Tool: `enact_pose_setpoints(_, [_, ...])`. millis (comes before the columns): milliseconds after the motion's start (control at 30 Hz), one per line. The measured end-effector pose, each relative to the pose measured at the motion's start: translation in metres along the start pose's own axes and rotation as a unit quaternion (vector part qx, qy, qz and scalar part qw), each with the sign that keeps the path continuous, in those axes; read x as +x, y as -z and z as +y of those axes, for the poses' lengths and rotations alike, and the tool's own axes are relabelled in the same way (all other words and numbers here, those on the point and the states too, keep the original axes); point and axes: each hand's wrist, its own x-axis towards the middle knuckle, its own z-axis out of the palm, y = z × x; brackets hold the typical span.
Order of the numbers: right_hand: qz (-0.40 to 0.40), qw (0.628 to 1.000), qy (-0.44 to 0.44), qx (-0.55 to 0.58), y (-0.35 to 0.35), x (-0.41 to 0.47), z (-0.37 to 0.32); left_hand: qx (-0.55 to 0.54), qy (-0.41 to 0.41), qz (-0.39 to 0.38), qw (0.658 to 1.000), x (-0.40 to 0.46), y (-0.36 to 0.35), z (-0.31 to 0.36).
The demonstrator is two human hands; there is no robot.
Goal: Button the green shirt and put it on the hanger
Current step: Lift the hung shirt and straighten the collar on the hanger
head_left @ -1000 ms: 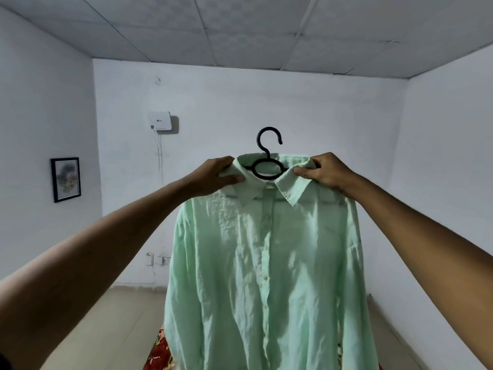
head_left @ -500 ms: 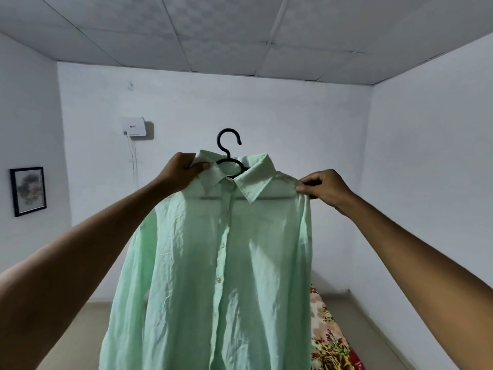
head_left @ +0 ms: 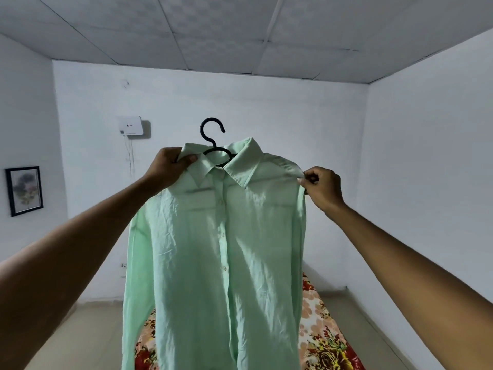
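Green shirt (head_left: 221,249) is hanging in mid-air at chest height, front facing the wearer, held up before the far wall. Placket is looking closed top to bottom as far as visible; several buttons showing done up. Hanger (head_left: 213,145) is sitting inside the collar, black hook standing proud above it, bar showing faintly thru the cloth.

Left hand (head_left: 170,166) is closed, thumb & fingers pinching the collar edge at the shirt's left side, and seemingly carrying the wt. Right hand (head_left: 321,186) is pinching the shoulder seam at the sleeve head, fingers pressed together on a small fold of fabric.

Step in hand, by my judgement: final dressing of garment on hanger, i.e. seating the shoulder over the hanger arm. Buttoning appears done. Task is nearing completion.

Next move is calling for: a light tug outward & down at that shoulder so the seam sits square on the hanger end, then same check on the opp. side, where cloth is drooping lower. Left-hand hold must not slacken or the hanger may tip.

Diff. vs half a sec ago: shirt is sitting further right in view, and the right hand is gripping the shoulder point more tightly, tenting the cloth. A sec ago both hands were at the collar. Flowered bed cover (head_left: 322,329) is lying below, behind the hem.
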Motion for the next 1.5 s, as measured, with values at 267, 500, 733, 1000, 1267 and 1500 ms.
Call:
enact_pose_setpoints(267, [-0.024, 0.997, -0.060, 0.034, 0.007, 0.018, -0.003, 0.009, -0.006, -0.024, 1.000, -0.002, 0.009, -0.007])
enact_pose_setpoints(500, [-0.128, 0.987, -0.081, -0.053, 0.001, 0.008, 0.000, 0.003, -0.004, -0.040, 0.999, 0.002, 0.007, -0.012])
enact_pose_setpoints(733, [-0.176, 0.973, -0.057, 0.141, 0.002, 0.006, -0.008, 0.022, -0.001, -0.049, 0.999, -0.001, 0.001, -0.017])
enact_pose_setpoints(1000, [-0.055, 0.988, 0.136, -0.043, -0.013, -0.004, 0.015, 0.021, 0.004, -0.034, 0.999, -0.002, -0.001, -0.017])
enact_pose_setpoints(1267, [-0.020, 0.995, 0.089, -0.038, -0.022, -0.005, 0.011, 0.017, 0.009, -0.023, 1.000, 0.000, 0.002, -0.016])
enact_pose_setpoints(1500, [-0.041, 0.999, 0.006, 0.010, -0.020, 0.003, 0.010, -0.008, 0.013, -0.025, 1.000, -0.003, 0.004, -0.020])
